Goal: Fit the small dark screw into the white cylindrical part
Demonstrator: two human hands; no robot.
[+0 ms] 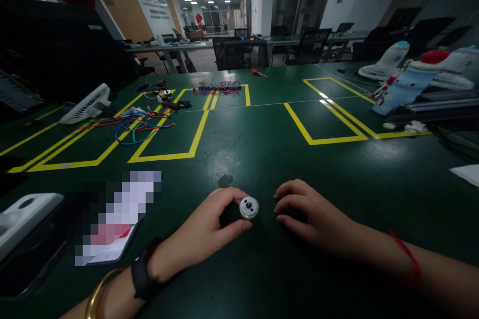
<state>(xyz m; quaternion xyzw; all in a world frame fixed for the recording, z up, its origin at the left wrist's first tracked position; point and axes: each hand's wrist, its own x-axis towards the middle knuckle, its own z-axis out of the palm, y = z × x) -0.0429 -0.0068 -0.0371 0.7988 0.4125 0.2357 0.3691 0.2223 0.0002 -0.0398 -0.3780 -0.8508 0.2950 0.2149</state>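
Clock set on the metal part, twelve o'clock pointing straight away from the person.

Left hand (215,219): thumb and forefinger pinch a small round metal part (249,206) by its sides, end face up, dark centre and small holes showing. Cannot tell whether its base touches the table (247,149). A black watch (144,269) and a gold bangle (99,291) on this arm.

Right hand (318,212): at three o'clock, just beside the part, not touching it. Fingers loosely curled, grasping nothing visible. Red string (409,256) round the wrist.

Near ground: dark smudge (225,180) on the green tabletop at eleven. Phone (116,241) at nine, mostly blurred out. Beyond it, same direction, a white device (33,212) at the table's left edge.

Farther: loose wires (140,124), red and blue, at ten to eleven, lying across yellow tape (160,157); white fan (88,104) tilted at ten. Dense wire bundle (220,87) between eleven and twelve. Orange screwdriver (256,73) near the far edge at twelve. Light-blue snowman figure (400,87) at two, leaning, with another white fan (385,62) behind.

Past the table: black chairs (232,54) at twelve.
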